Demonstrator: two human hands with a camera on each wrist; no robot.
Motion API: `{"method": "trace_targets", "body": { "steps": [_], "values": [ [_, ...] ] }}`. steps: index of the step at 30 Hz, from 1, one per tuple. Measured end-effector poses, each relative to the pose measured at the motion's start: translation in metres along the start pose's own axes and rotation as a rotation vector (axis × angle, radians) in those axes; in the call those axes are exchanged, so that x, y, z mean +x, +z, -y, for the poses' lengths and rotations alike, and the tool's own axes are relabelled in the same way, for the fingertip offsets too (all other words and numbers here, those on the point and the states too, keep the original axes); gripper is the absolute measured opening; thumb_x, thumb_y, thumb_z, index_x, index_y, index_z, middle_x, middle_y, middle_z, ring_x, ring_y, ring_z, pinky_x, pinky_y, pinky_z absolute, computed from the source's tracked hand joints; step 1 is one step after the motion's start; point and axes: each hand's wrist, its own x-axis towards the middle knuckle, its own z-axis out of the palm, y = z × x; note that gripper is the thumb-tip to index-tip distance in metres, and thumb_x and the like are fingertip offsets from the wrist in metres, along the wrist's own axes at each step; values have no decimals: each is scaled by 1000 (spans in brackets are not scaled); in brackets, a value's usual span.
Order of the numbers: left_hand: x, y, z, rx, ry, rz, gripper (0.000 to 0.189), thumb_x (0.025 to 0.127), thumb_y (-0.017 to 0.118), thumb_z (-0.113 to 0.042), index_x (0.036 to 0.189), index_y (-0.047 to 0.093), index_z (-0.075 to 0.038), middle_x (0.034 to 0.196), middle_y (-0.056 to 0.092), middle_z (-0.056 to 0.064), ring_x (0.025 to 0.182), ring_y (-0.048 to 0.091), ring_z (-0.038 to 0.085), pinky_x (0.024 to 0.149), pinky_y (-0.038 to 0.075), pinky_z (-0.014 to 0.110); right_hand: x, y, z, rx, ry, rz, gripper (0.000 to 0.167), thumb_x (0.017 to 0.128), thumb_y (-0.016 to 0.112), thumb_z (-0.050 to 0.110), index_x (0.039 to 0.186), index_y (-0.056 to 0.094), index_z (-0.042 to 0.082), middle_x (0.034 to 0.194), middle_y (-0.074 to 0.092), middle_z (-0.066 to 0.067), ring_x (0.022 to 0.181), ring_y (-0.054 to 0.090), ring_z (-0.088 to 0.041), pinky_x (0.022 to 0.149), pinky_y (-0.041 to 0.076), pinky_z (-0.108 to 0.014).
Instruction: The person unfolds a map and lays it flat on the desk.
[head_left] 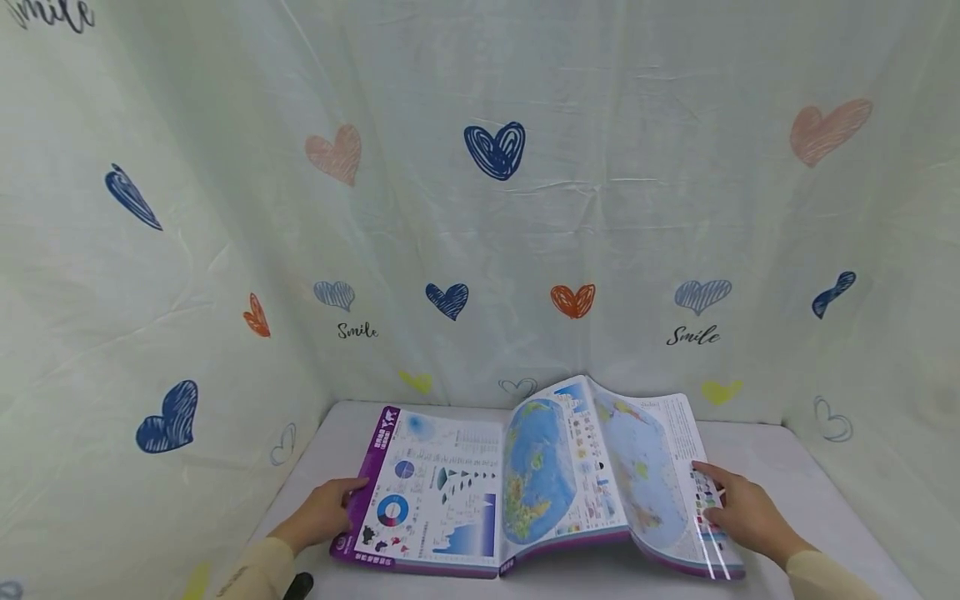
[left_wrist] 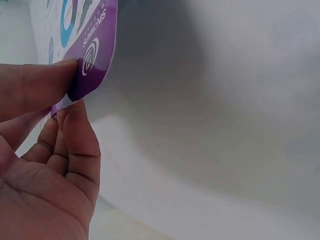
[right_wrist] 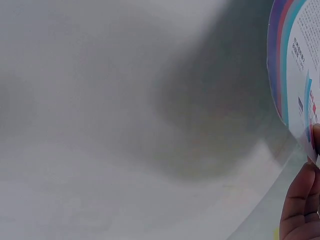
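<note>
An atlas-like map booklet (head_left: 442, 492) with a purple border lies unfolded across the table, showing blue world maps, charts and small print. Its middle panels rise in a fold at the centre. My left hand (head_left: 324, 510) pinches the purple left edge, the thumb (left_wrist: 42, 85) on the printed face and the fingers behind it. On the far side, my right hand (head_left: 750, 515) grips the right edge of the glossy right panel (head_left: 652, 475). In the right wrist view only part of that hand (right_wrist: 302, 202) shows, at the panel's curved corner.
A white table (head_left: 802, 483) carries the booklet. Pale curtains (head_left: 600, 225) printed with hearts and "Smile" enclose it at the back and sides. A small black object (head_left: 299, 586) shows by the left sleeve (head_left: 258, 571).
</note>
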Motion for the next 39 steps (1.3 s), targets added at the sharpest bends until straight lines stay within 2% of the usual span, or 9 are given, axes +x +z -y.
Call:
{"method": "trace_targets", "body": {
  "steps": [10,13,17,28,39],
  "values": [
    [2,-2,12,23,-51,12,65,73,71,10,136,56,6,90,57,8,83,53,23,67,50,36,-5,-3,-24,-92,-19,-15,68,69,75,4,132,54,-10,99,64,-18,78,54,-25,66,47,-44],
    [2,-3,14,38,-50,11,64,73,71,10,135,56,6,90,57,8,84,53,23,67,49,36,-5,-3,-31,-114,0,1,68,69,75,2,132,54,-10,108,63,-29,85,59,-33,76,50,-53],
    [0,-4,14,42,-59,17,64,73,70,10,135,56,6,93,58,9,85,53,24,69,50,37,-6,-3,-39,-138,20,29,67,69,76,2,131,54,-11,122,55,-39,100,59,-43,88,42,-67],
    [-3,-7,15,28,-47,9,63,72,70,11,133,57,8,90,55,9,84,52,24,67,49,36,-4,-5,-45,-143,45,60,64,72,74,0,132,54,-10,119,56,-37,89,55,-34,87,42,-67],
    [-1,-7,16,32,-57,34,64,72,69,11,135,56,8,92,55,11,85,52,25,69,49,37,-4,-4,-49,-136,75,84,64,74,72,0,133,52,-10,120,55,-38,88,54,-36,88,41,-68]
  ]
}}
